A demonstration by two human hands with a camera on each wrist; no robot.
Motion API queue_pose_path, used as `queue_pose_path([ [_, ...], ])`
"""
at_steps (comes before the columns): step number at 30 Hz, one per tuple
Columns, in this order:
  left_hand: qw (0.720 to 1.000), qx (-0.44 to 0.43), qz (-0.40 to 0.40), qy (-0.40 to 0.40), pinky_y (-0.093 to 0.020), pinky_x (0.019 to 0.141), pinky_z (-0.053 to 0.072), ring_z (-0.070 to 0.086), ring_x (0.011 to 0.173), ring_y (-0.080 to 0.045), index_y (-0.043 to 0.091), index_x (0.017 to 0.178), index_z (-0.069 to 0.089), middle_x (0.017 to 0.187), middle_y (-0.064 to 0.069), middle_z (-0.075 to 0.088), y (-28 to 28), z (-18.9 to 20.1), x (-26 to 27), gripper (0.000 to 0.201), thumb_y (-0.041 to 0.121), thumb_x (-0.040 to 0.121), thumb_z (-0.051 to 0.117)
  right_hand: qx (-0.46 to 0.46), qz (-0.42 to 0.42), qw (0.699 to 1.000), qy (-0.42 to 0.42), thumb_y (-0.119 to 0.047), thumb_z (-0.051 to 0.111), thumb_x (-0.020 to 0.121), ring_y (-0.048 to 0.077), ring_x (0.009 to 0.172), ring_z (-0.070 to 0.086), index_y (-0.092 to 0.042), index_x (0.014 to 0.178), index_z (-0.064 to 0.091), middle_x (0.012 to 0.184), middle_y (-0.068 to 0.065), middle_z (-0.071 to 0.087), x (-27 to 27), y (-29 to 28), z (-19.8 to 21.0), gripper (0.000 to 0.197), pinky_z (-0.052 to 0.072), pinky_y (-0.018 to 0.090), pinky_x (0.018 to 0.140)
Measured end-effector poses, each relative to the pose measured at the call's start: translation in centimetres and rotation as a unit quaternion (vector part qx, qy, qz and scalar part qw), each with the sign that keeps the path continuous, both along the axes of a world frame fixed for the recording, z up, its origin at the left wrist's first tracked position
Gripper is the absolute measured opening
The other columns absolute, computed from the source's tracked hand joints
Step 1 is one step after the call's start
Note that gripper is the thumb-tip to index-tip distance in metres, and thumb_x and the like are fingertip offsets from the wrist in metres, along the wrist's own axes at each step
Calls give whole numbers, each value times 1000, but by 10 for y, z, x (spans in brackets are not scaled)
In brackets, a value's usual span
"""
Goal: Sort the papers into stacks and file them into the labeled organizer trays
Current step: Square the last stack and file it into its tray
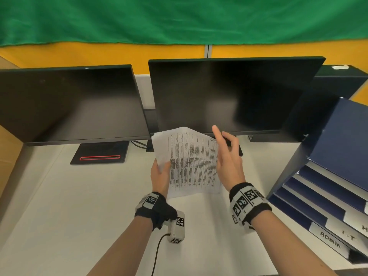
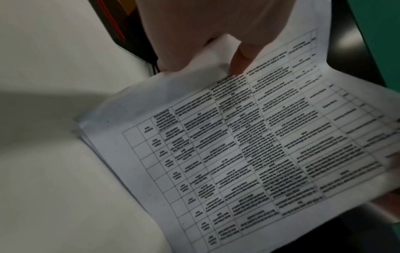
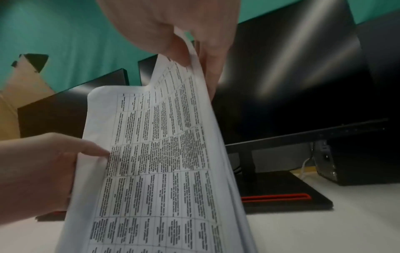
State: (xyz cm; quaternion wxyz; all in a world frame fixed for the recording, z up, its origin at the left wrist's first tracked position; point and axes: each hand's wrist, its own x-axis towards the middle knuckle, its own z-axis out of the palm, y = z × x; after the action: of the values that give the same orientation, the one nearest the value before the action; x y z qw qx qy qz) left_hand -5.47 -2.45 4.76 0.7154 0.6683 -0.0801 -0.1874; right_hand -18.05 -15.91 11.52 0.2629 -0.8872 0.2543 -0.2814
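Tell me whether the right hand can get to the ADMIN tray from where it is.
Probably yes: the right hand pinches the printed white paper stack, and only bare white desk lies between it and the navy ADMIN-labelled tray to its right.

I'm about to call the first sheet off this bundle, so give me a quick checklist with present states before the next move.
1. Left hand grips the papers by their left edge, thumb on the printed face: ok.
2. Right hand pinches the right edge, visible from the right wrist view: ok.
3. Top sheet separated from the rest: cannot tell.
4. Department named on the top sheet: cannot tell, print too blurred.
5. Organizer trays in view on the right, labels ADMIN and I.T readable: ok.
6. Desk has bare space for stacks: ok.
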Motion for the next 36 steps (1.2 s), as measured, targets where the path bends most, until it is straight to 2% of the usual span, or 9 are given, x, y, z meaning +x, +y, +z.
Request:
queue_pose_path([
  [5,1000,11,-2,-9,-17,62,50,64,91,-12,11,122,53,105,-1,64,-1,-3,1,30,13,92,52,-11,-11,1000,-9,-3,57,90,9,101,48,-27,143,33,128,3,41,1,-5,-5,62,46,20,86],
  [10,999,29,-26,-3,-26,72,52,63,97,-17,12,122,53,113,-5,64,-4,-7,0,32,16,91,55,32,-38,994,-96,-2,49,92,8,91,50,-14,118,52,108,4,52,2,-9,-2,29,39,6,78],
  [12,999,31,-37,-6,-27,74,50,62,99,-18,11,123,53,113,-6,64,-8,-7,-2,31,17,92,54,98,-46,984,-141,-10,38,97,11,88,52,-16,108,45,103,4,53,2,-8,0,14,46,18,73],
  [13,999,30,-42,-7,-26,73,50,62,98,-18,11,122,54,112,-6,64,-11,-7,-3,30,16,92,53,141,-51,976,-158,-13,34,99,11,88,55,-19,109,41,102,3,52,1,-6,2,14,50,25,71],
  [17,997,48,-57,-17,-32,76,52,64,97,-20,13,117,58,107,-5,67,-17,-6,-1,26,15,93,51,322,-59,924,-196,-15,37,99,1,90,58,-32,133,26,107,-9,50,-8,-9,5,40,50,15,68],
  [23,989,100,-108,-21,-36,88,47,61,95,-18,6,110,56,105,-2,65,-24,-4,-14,21,12,93,46,449,-116,886,-20,-15,40,96,10,87,56,-21,129,31,99,-7,56,-55,-11,-35,34,47,32,83],
  [26,962,209,-173,3,-37,94,40,54,100,-23,11,110,47,108,-1,57,-32,-30,-38,22,20,90,43,508,-185,840,49,-5,40,93,17,98,51,-10,121,39,115,7,54,-90,-9,-73,28,43,35,92],
  [31,897,316,-309,16,-40,95,45,56,102,-27,14,121,47,114,-7,59,-42,-73,-88,33,18,89,37,538,-257,796,100,-5,40,90,20,89,57,-4,104,52,110,13,60,-162,10,-119,18,44,29,70],
  [36,877,299,-376,12,-32,83,48,59,94,-18,16,120,47,111,-4,60,-56,-68,-150,31,13,92,33,537,-351,766,38,-4,40,83,29,89,59,-5,90,53,99,17,63,-230,17,-137,15,46,36,73],
])
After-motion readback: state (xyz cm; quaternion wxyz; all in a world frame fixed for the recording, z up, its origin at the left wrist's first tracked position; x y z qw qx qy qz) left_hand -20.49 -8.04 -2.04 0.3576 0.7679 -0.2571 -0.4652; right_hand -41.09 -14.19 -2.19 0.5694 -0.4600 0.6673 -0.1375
